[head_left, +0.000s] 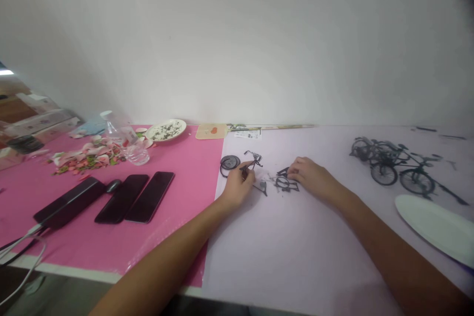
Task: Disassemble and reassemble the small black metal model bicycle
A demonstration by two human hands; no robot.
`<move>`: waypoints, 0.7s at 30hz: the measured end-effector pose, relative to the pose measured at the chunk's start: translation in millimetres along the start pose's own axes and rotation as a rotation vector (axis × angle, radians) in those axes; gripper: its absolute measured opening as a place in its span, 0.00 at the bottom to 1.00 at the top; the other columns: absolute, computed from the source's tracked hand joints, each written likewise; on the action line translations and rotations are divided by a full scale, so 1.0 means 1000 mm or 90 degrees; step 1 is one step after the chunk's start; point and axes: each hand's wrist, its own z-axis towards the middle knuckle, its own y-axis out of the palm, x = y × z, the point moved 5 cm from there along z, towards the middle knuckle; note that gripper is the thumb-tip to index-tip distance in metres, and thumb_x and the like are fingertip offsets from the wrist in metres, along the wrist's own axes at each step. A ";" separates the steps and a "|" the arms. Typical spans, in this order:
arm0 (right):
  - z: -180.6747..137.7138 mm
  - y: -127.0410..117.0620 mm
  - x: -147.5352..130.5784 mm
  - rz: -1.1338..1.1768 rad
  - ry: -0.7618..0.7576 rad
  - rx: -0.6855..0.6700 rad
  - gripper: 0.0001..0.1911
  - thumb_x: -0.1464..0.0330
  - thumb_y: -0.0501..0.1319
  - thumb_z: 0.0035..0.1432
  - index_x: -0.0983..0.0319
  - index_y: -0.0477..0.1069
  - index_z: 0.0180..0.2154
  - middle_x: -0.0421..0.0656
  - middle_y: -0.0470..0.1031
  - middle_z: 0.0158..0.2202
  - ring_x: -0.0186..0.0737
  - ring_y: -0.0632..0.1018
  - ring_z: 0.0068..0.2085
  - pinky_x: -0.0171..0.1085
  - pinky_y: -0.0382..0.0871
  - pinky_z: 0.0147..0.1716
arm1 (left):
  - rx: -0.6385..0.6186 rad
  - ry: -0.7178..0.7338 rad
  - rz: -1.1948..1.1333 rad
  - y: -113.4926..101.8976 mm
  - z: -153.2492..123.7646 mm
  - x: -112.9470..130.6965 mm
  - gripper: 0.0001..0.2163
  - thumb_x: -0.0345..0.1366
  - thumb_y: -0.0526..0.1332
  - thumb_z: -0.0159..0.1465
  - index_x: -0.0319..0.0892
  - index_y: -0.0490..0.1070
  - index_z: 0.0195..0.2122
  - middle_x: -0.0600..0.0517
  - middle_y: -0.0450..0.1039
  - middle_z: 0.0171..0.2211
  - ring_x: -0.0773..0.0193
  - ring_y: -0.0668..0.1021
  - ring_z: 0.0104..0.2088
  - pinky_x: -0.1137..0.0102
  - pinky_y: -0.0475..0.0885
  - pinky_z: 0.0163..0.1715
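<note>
Table (252, 256) space off to my right holds the bikes (416, 181), seemingly set there to be out of my way. My left grip (239, 187) pinches nearly closed on a frame (255, 160), likely steadying it; my right grip (292, 174), fingers curled, touches small parts (288, 185) just beside, though I cannot tell whether it pinches one.

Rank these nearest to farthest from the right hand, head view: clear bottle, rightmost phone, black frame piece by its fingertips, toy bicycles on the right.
From the right hand:
1. Black frame piece: just to its left.
2. Toy bicycles: off to the right.
3. Rightmost phone: well left.
4. Clear bottle: farther left, farther back.
</note>
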 end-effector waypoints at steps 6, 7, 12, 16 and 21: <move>-0.003 -0.001 -0.007 0.020 0.014 0.016 0.11 0.65 0.57 0.68 0.56 0.76 0.35 0.45 0.76 0.42 0.48 0.76 0.45 0.42 0.68 0.37 | 0.016 -0.046 -0.066 0.000 0.003 -0.004 0.18 0.40 0.61 0.67 0.36 0.74 0.55 0.53 0.73 0.27 0.66 0.74 0.23 0.71 0.71 0.27; -0.003 -0.001 -0.007 0.030 0.020 0.024 0.11 0.65 0.57 0.69 0.56 0.76 0.36 0.45 0.76 0.42 0.48 0.77 0.44 0.42 0.69 0.38 | 0.016 -0.055 -0.075 0.000 0.004 -0.004 0.18 0.40 0.61 0.67 0.36 0.74 0.55 0.53 0.73 0.27 0.67 0.73 0.23 0.71 0.71 0.27; -0.003 0.003 -0.010 0.075 0.037 0.084 0.11 0.61 0.57 0.70 0.56 0.76 0.39 0.45 0.75 0.43 0.46 0.77 0.41 0.43 0.70 0.39 | 0.001 -0.107 -0.131 0.003 0.005 -0.007 0.19 0.39 0.63 0.65 0.34 0.74 0.55 0.53 0.73 0.24 0.67 0.72 0.21 0.71 0.70 0.26; -0.006 0.003 -0.024 0.115 0.018 0.132 0.10 0.61 0.59 0.68 0.56 0.77 0.40 0.44 0.75 0.40 0.45 0.76 0.39 0.43 0.69 0.39 | -0.008 -0.131 -0.152 0.004 0.005 -0.006 0.18 0.36 0.63 0.64 0.32 0.74 0.53 0.54 0.73 0.23 0.68 0.71 0.20 0.72 0.68 0.25; -0.012 0.000 -0.045 0.262 0.029 0.216 0.09 0.60 0.63 0.66 0.58 0.77 0.39 0.43 0.75 0.35 0.44 0.75 0.36 0.41 0.68 0.38 | -0.074 -0.143 -0.189 0.009 0.004 0.002 0.17 0.36 0.64 0.63 0.31 0.76 0.50 0.51 0.76 0.24 0.68 0.73 0.20 0.72 0.68 0.25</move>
